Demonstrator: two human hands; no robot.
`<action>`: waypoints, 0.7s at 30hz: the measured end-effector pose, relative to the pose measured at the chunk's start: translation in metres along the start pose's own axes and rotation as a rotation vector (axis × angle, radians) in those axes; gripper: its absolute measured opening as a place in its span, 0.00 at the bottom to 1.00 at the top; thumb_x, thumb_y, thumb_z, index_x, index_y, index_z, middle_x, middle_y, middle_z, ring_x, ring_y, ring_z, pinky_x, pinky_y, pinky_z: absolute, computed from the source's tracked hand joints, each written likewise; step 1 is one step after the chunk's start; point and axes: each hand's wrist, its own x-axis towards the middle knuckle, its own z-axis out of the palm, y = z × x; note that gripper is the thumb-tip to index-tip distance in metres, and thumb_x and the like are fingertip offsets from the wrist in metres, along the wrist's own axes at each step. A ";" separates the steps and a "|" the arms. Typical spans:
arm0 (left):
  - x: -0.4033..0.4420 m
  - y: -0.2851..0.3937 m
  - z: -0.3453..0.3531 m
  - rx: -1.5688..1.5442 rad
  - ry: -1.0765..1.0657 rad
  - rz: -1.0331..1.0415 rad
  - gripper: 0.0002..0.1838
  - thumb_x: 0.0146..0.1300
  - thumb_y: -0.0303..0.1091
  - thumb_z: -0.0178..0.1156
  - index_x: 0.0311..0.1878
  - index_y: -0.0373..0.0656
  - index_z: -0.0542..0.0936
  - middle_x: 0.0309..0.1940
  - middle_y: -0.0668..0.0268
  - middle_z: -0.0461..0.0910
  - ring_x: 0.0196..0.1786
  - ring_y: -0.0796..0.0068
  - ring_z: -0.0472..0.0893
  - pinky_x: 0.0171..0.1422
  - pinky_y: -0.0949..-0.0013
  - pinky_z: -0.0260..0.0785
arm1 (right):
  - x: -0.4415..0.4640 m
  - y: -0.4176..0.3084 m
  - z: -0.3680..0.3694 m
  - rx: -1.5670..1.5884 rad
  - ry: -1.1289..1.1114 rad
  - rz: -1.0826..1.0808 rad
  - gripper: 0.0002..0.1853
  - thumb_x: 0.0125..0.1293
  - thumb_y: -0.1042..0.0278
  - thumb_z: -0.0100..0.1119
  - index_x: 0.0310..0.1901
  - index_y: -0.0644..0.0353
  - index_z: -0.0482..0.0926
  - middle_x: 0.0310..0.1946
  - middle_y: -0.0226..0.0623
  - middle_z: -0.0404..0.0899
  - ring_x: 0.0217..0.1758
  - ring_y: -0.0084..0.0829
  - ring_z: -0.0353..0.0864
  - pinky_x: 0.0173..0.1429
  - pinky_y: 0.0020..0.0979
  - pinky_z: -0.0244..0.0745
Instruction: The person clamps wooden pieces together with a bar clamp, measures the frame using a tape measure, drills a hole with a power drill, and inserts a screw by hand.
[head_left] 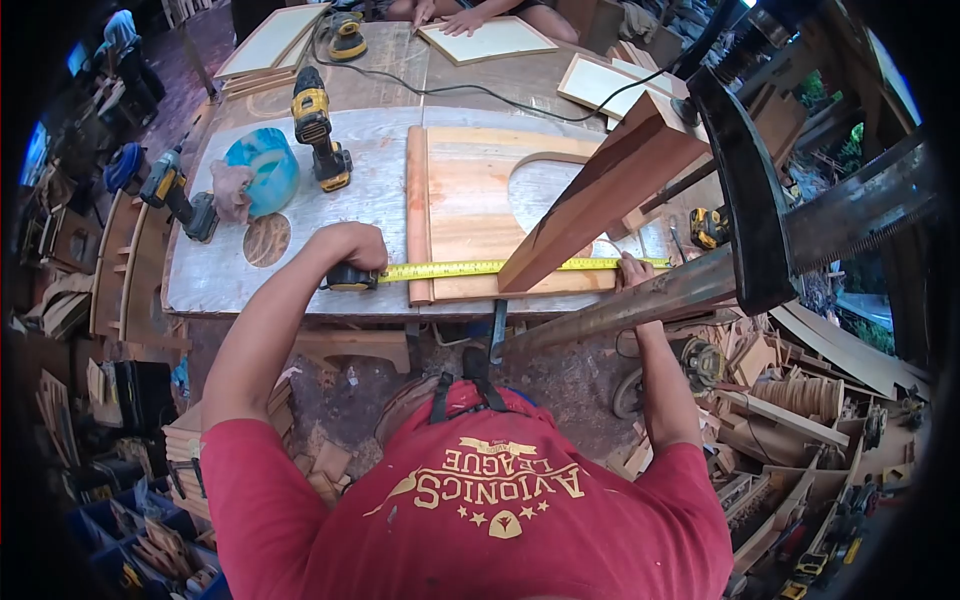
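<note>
My left hand (350,248) is closed around the dark case of a tape measure (352,279) at the table's near edge. From it the yellow tape blade (450,269) runs right across a wooden panel (470,205) with a rounded cutout. At the blade's far end, the fingers of my right hand (632,272) pinch it by the panel's right side. A reddish strip of wood (417,215) lies along the panel's left edge. Over the panel slants a thick wooden beam (610,190), which hides part of the blade and cutout.
A large bar clamp (745,200) crosses the right side. On the table (375,120) are a yellow drill (318,130), another drill (180,195), a blue tape roll (262,170) and a sander (347,38) with a cord. Another person's hands (460,18) rest on a framed panel (490,40) opposite.
</note>
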 end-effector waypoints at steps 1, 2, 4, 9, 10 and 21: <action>0.001 -0.001 0.001 -0.006 0.000 -0.010 0.19 0.57 0.43 0.59 0.50 0.56 0.89 0.48 0.59 0.88 0.50 0.56 0.86 0.55 0.57 0.77 | 0.000 -0.001 -0.001 -0.020 0.003 -0.014 0.16 0.61 0.73 0.61 0.52 0.60 0.79 0.60 0.40 0.81 0.57 0.50 0.78 0.63 0.48 0.74; -0.001 0.002 0.000 -0.011 -0.001 -0.019 0.19 0.57 0.43 0.59 0.50 0.55 0.89 0.48 0.59 0.88 0.50 0.56 0.86 0.56 0.57 0.77 | 0.001 -0.005 -0.006 -0.041 0.006 -0.027 0.16 0.61 0.73 0.61 0.52 0.59 0.79 0.60 0.40 0.81 0.57 0.50 0.78 0.63 0.48 0.74; -0.003 0.003 -0.001 -0.029 0.000 -0.016 0.19 0.58 0.43 0.60 0.49 0.48 0.89 0.48 0.56 0.87 0.50 0.55 0.86 0.55 0.56 0.78 | -0.001 -0.004 -0.005 -0.055 0.023 -0.047 0.17 0.61 0.72 0.62 0.53 0.59 0.79 0.61 0.41 0.81 0.58 0.50 0.78 0.63 0.48 0.73; 0.002 0.000 0.001 -0.033 0.009 0.019 0.22 0.58 0.44 0.61 0.46 0.35 0.87 0.48 0.50 0.87 0.49 0.54 0.87 0.52 0.56 0.78 | -0.008 0.003 0.003 -0.022 0.104 -0.128 0.16 0.63 0.68 0.61 0.53 0.60 0.78 0.61 0.47 0.80 0.57 0.49 0.78 0.64 0.49 0.71; 0.003 0.000 0.001 -0.028 0.007 0.006 0.22 0.58 0.44 0.61 0.46 0.35 0.87 0.47 0.50 0.87 0.49 0.55 0.87 0.52 0.56 0.78 | -0.008 0.003 0.002 0.022 0.072 -0.094 0.16 0.63 0.67 0.61 0.53 0.59 0.78 0.61 0.49 0.79 0.58 0.49 0.78 0.65 0.49 0.71; -0.004 0.009 0.000 0.056 -0.003 -0.040 0.20 0.59 0.43 0.58 0.49 0.46 0.88 0.49 0.53 0.87 0.49 0.50 0.86 0.55 0.54 0.77 | -0.011 -0.003 -0.006 0.023 -0.001 -0.032 0.20 0.66 0.62 0.61 0.59 0.57 0.78 0.63 0.51 0.78 0.64 0.50 0.78 0.71 0.48 0.67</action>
